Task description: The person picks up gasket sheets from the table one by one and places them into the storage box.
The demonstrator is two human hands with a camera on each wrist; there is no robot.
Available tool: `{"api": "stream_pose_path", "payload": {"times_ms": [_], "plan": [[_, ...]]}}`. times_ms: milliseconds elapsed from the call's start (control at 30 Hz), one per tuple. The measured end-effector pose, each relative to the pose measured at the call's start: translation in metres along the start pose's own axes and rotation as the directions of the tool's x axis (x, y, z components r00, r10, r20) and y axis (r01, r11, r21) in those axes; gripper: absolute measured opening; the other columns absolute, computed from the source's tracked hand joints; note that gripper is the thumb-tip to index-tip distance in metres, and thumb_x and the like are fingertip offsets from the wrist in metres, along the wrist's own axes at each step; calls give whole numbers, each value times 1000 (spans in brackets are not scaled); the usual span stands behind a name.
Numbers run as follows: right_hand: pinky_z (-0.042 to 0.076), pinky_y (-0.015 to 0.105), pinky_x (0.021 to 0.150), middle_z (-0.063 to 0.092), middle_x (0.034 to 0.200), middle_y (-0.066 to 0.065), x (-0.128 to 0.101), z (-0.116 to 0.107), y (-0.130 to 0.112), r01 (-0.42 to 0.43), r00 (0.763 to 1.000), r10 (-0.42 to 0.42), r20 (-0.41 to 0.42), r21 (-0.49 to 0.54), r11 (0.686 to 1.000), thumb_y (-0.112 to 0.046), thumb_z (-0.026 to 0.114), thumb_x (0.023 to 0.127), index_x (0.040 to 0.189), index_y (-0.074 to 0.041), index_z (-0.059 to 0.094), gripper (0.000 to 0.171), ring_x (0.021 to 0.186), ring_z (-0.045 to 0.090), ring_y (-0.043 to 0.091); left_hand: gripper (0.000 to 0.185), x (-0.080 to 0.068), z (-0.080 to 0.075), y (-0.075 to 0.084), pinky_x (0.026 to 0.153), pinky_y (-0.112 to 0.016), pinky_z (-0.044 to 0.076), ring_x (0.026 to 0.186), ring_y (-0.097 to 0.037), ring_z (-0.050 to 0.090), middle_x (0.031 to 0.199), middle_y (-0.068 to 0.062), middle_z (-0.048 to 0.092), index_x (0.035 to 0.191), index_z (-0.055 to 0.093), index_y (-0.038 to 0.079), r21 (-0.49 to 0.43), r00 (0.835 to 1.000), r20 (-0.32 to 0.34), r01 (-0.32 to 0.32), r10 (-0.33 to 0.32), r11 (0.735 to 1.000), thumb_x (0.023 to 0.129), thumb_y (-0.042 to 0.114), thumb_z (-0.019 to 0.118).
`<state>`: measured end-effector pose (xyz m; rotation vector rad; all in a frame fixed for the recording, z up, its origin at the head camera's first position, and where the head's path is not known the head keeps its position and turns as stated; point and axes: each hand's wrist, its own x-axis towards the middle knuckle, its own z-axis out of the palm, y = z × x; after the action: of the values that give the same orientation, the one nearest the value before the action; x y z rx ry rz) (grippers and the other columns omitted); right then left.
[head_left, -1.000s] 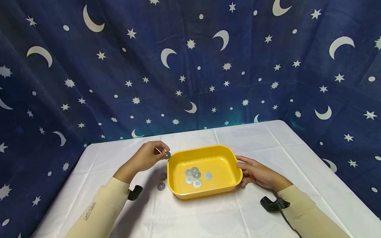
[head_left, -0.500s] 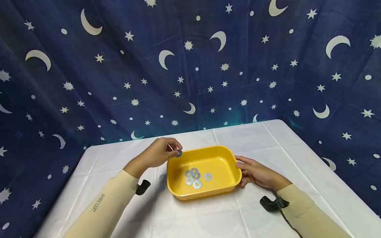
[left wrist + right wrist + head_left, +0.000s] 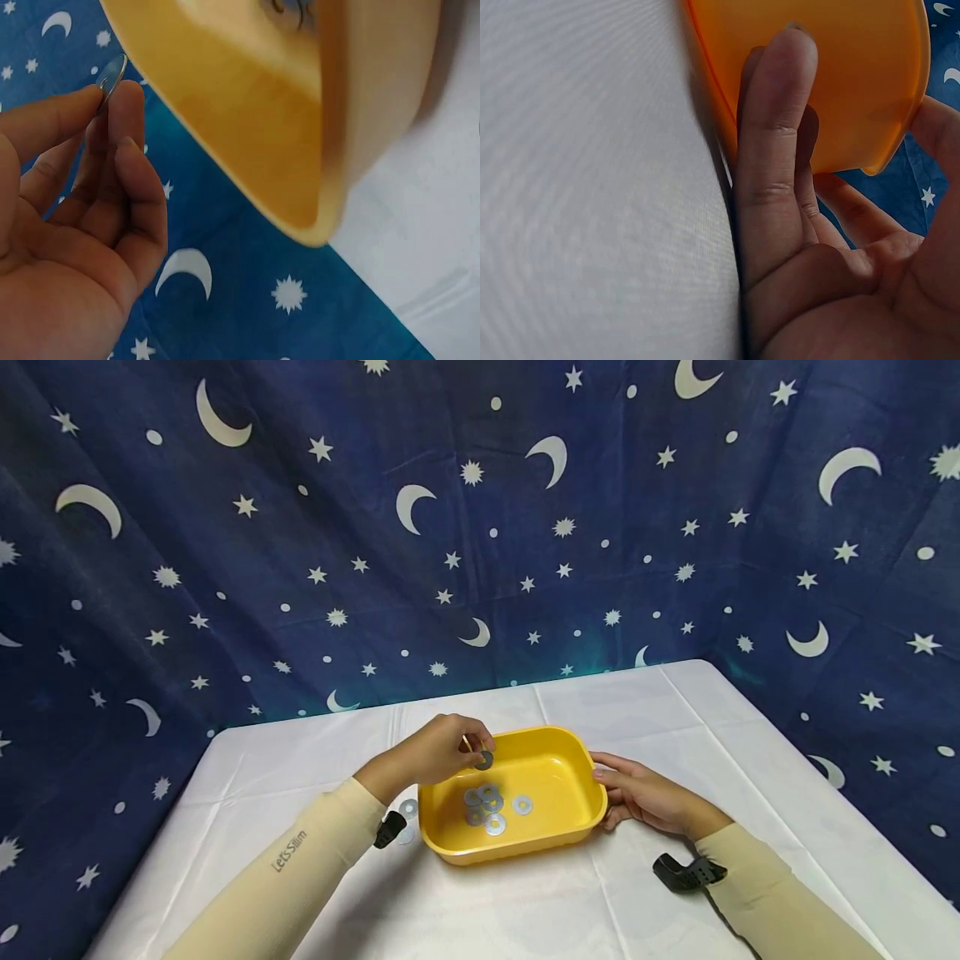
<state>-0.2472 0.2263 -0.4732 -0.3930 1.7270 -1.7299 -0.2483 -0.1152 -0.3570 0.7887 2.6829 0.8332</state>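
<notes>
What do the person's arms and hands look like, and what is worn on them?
Both arms wear long cream sleeves; the left sleeve bears small dark lettering. A black clip-like mount sits at each wrist. The left hand and right hand are bare.

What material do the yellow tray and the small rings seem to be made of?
Yellow tray: probably plastic, smooth with a slight sheen; one even colour, rounded moulded corners, thin wall.
Washer pinched by the left hand: probably metal, bright and reflective; thin flat grey ring with a hole.
Washers in the tray: same silvery shine, likely the same metal.
</notes>
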Motion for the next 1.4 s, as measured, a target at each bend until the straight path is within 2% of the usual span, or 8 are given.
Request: {"api": "stream_pose_path", "payload": {"times_ms": [167,333,433,567,800,1000,1233,1400], "plan": [[61,33,74,68,119,17,2,0,-1,1,1000,-1,7,-1,1000,-35,44,107,159,-4,10,69,84,71,22,15,4,9,3,77,-22,53,81,-11,61,88,0,67,103,72,10,-3,997,70,-32,33,999,91,2,69],[61,32,74,69,118,16,2,0,-2,-4,1000,4,4,1,1000,-35,44,107,159,-4,10,70,82,71,21,16,7,19,3,77,-21,54,82,-11,62,88,0,67,103,72,12,-28,988,151,-31,35,999,91,2,69],[61,32,74,69,117,15,2,0,-2,-1,1000,1,5,-1,1000,-34,44,108,159,-4,10,69,82,71,20,16,9,26,3,77,-22,54,82,-11,63,87,0,68,101,72,12,-35,983,175,-43,49,998,89,2,71],[61,32,74,69,116,15,1,0,-2,5,1000,-5,7,1,1000,-34,43,108,159,-4,10,68,82,71,21,16,11,34,2,77,-20,52,80,-10,62,85,1,69,99,73,10,-28,979,188,-69,73,997,88,-2,70],[61,32,73,69,116,15,1,0,-2,-8,1000,8,-8,1,1000,-35,45,107,159,-4,11,70,82,71,21,14,12,46,0,71,-17,51,72,-7,59,81,1,69,95,74,9,-33,973,226,-27,34,999,89,-2,68],[61,32,73,69,116,15,-1,0,-2,-15,1000,16,-18,5,1000,-35,46,107,159,-4,11,71,81,70,21,13,11,55,0,64,-17,50,69,-8,60,80,-4,71,95,74,6,-61,970,239,-27,41,998,88,-3,68],[61,32,73,69,115,15,0,2,-3,-11,1000,11,-20,8,1000,-36,46,107,159,-4,12,70,80,70,20,14,11,62,-3,69,-15,50,74,-9,61,82,-6,72,96,75,5,-65,963,262,-53,68,997,86,-5,71],[61,32,72,69,114,15,0,2,-2,-12,1000,13,-20,12,1000,-35,46,107,159,-5,12,69,80,70,21,13,10,63,-5,72,-15,51,74,-5,61,82,-6,72,96,75,5,-70,965,251,-56,72,996,85,-2,74]]}}
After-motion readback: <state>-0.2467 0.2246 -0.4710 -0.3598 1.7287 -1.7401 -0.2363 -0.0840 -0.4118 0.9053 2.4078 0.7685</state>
